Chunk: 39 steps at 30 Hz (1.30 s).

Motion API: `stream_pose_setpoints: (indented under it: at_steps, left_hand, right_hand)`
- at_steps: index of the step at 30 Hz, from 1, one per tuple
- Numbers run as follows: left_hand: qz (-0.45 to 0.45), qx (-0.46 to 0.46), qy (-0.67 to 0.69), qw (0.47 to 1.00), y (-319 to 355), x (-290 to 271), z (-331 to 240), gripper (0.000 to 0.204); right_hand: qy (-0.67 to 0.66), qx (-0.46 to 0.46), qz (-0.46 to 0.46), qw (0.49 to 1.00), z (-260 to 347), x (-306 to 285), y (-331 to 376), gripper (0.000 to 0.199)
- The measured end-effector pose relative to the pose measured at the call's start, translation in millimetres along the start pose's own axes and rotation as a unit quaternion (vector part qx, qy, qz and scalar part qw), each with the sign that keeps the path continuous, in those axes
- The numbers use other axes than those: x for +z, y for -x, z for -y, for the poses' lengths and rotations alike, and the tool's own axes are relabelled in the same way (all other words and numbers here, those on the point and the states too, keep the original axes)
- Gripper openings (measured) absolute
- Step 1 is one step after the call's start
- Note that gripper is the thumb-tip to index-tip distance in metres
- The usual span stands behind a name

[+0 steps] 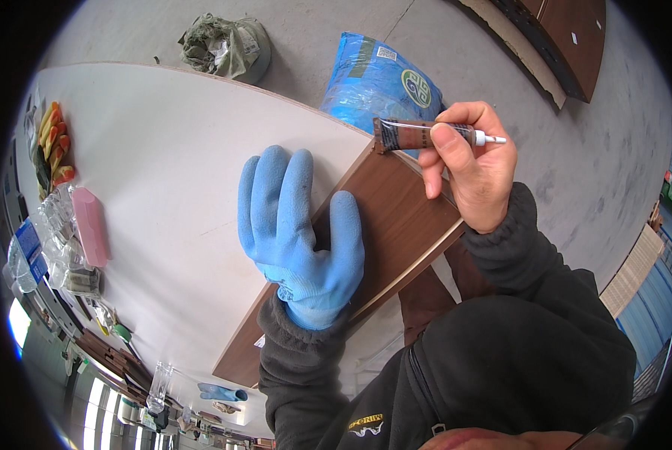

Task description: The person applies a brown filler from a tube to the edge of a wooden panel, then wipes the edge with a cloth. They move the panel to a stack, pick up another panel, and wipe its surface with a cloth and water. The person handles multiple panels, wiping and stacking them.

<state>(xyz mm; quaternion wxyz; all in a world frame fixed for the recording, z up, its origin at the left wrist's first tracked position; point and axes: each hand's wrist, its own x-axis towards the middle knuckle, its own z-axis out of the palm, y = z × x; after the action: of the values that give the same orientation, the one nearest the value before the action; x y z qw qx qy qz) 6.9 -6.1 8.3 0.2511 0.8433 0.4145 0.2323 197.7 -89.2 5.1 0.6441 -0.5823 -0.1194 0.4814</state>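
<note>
In my bare right hand [471, 169] is a small brown squeeze tube [411, 135], pinched between thumb and fingers. Its white nozzle points right, and its flattened, crimped end lies to the left. Below it is a brown wood-grain board [396, 206], set along the edge of a large white tabletop [178, 165]. My left hand [294, 225] wears a blue work glove and rests flat, with its fingers straight and the thumb apart. It lies across the board's inner edge, the thumb over the brown surface and the fingers over the white top. Nothing is in it.
Beyond the table edge a blue plastic sack [381, 82] and a green-grey bag [227, 49] stand on the concrete floor. At the table's left are orange-yellow gloves [53, 142], a pink block [90, 225] and clear plastic wrapping. A blue glove [222, 393] lies near the lower left.
</note>
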Motion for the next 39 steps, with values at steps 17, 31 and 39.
stream_pose_setpoints:
  at_steps: [17, 31, 39]
  left_hand:
    - [-0.003, -0.002, 0.002, 1.000, 0.4, 0.6, -0.2, 0.047]
    - [0.003, -0.003, -0.005, 1.000, 0.7, 0.0, 0.4, 0.048]
    - [-0.001, 0.004, -0.001, 1.000, 1.1, 0.7, 1.3, 0.048]
  right_hand:
    - [0.011, -0.009, -0.010, 1.000, -0.9, -3.2, 0.9, 0.023]
    - [0.007, -0.010, -0.014, 1.000, -0.3, -3.3, 0.0, 0.022]
    - [-0.005, -0.009, -0.009, 1.000, -0.6, -2.8, -1.4, 0.022]
